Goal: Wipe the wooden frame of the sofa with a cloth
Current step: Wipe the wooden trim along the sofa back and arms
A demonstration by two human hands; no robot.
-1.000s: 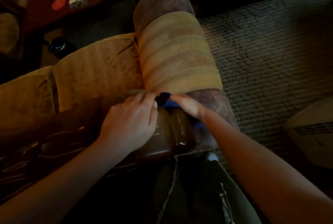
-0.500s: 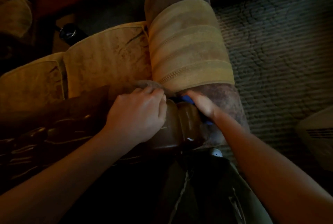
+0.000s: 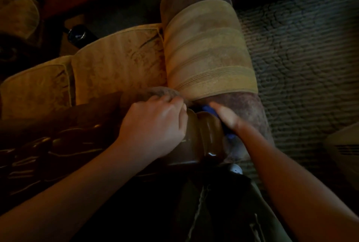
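Wiping is mid-course: the right hand (image 3: 226,118) presses the blue cloth (image 3: 208,110) into the wooden frame (image 3: 206,134) groove (its grip blurred, cannot tell), the left hand (image 3: 155,125) curls over the frame, and the carved rail (image 3: 48,144) looks undone.

Right hand (image 3: 226,118) slid down into gap between wooden frame (image 3: 206,134) and armrest (image 3: 242,109); blue cloth (image 3: 210,110) now mostly hidden.

A wooden frame (image 3: 206,134) sits between two hands: left hand (image 3: 155,125) on its left, right hand (image 3: 226,118) and cloth (image 3: 209,110) on its right, armrest (image 3: 206,51) behind.
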